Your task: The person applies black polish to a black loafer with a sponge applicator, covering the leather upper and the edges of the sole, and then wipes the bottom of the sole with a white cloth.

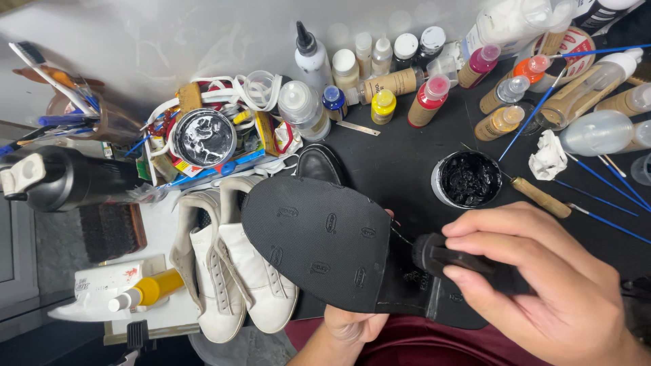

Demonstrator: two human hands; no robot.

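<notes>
While gripped from below by the left hand (349,327), black rubber sole sheet (317,242) held flat, overlapping the toe of a black shoe (321,165) and touching the white sneakers (234,271) just left of it. Right hand (542,285) — fingers curled and pinched around a small black round brush (434,255) — pressed close to the sheet's right edge. Beyond the sheet, to its upper right, open jar of black paste (468,179) on the dark counter (400,159); farther behind, rows of small dye bottles (407,88) — blue-handled brushes (603,183) well to the right.
</notes>
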